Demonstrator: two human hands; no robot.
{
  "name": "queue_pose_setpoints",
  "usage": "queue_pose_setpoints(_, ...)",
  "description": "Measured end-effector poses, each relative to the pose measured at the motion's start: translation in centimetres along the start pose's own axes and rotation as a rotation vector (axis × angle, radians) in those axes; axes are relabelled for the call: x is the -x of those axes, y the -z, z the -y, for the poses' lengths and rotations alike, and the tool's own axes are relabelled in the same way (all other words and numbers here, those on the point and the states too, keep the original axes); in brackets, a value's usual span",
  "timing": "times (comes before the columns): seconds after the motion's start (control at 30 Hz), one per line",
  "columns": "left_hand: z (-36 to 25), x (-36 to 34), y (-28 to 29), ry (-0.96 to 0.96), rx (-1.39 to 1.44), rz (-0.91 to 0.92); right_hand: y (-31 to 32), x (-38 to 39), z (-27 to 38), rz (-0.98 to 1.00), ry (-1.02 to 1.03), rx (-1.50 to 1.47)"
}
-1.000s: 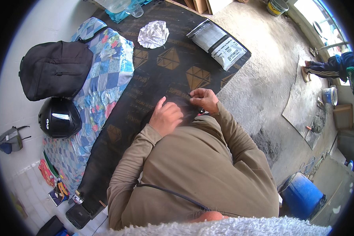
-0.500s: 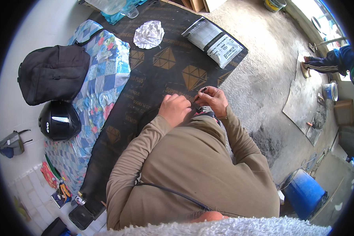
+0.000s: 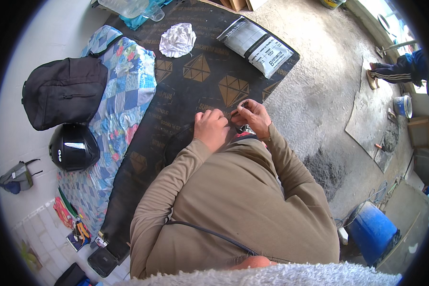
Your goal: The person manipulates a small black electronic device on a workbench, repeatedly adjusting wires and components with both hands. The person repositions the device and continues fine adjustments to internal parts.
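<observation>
At waist level, over the edge of my olive top [image 3: 224,200], my left hand [image 3: 209,128] is curled beside a small dark item; what its fingers hold, if anything, is hidden. My right hand [image 3: 255,119] pinches a thin dark object [image 3: 236,114] that is too small to make out. Just below the fingers shows a bit of red, black and silver, partly covered. The black plywood board [image 3: 171,81] is beneath, with a crumpled white cloth [image 3: 177,39] and a grey printed package [image 3: 255,45] beyond.
At left lie a black backpack [image 3: 64,90] and helmet [image 3: 74,148] on patchwork bedding [image 3: 133,90]. Concrete floor [image 3: 300,105] runs along the right, with a blue barrel [image 3: 374,231], a bucket [image 3: 403,106] and another person's legs [image 3: 393,72] in dark striped trousers.
My right hand has risen and now pinches the dark item higher up. My left hand has moved right, toward it, its fingers more curled than before.
</observation>
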State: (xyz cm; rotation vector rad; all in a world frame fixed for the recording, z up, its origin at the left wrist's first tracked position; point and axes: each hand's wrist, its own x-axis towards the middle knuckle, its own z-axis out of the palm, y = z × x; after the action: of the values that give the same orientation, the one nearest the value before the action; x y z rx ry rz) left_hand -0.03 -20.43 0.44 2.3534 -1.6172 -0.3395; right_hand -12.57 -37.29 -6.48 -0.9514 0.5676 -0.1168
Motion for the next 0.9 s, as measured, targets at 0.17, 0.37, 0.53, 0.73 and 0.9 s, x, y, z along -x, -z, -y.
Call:
queue_pose_setpoints(0.17,0.0,0.0,-0.6,0.104,0.061,-0.031,1.3,-0.3,-0.7,-0.014,-0.077,-0.089)
queue_pose_setpoints(0.37,-0.7,-0.1,-0.3,0.179,0.155,-0.031,2.3,-0.7,-2.3,0.122,-0.037,-0.080)
queue_pose_setpoints(0.53,-1.0,-0.1,-0.8,0.196,0.120,-0.013,1.4,-0.8,-0.3,0.132,-0.083,0.262)
queue_pose_setpoints(0.73,-0.8,0.3,-1.1,0.147,0.138,0.012,1.6,-1.5,-0.5,0.248,-0.052,0.378)
queue_pose_setpoints(0.9,-0.9,0.6,-0.9,0.116,0.154,0.020,1.8,-1.7,-0.3,0.280,-0.097,0.389)
